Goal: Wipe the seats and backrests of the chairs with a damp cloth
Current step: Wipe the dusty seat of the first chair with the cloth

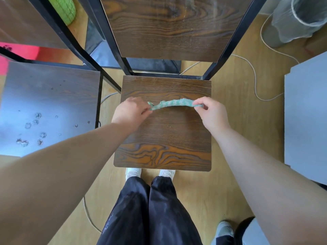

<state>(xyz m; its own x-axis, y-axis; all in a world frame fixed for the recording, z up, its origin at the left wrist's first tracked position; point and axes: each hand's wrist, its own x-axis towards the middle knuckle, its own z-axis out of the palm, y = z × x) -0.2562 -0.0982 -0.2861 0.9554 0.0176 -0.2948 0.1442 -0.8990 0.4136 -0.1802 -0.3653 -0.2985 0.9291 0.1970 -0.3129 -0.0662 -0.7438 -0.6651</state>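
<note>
Head view: two wooden chairs stand side by side, and one green cloth (170, 103) is in play. The nearer chair's seat (164, 138) is the landmark. Over the middle of that seat the cloth is bunched into a thin rope. Its long axis runs left to right across the seat, with the middle bowed towards the backrest (173, 27). Whether it touches the wood I cannot tell.

Two hands hold it, one at each end. The left hand (130, 112) has its grip clamped on the left end, and the right hand (211, 114) pinches the right end between curled fingers.

Left of the seat is the second chair's seat (51, 106), which carries several small spots (38, 128). Right of the seat, one white cable (254, 80) loops over the floor. At the seat's near edge are two white shoes (133, 173).
</note>
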